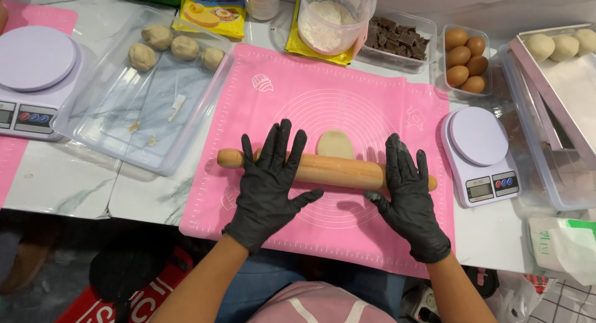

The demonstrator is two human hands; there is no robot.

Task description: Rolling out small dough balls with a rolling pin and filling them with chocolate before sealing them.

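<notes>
Both gloved hands — left hand [268,185], right hand [406,196] — lie flat, fingers spread, on the wooden rolling pin [329,170]. It rests across the pink mat [347,93], over the near edge of a flattened dough piece [336,143].

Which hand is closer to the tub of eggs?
The right hand. It rests on the rolling pin below and left of the egg tub; the left hand lies flat on the pin farther left, across the pink mat.
</notes>
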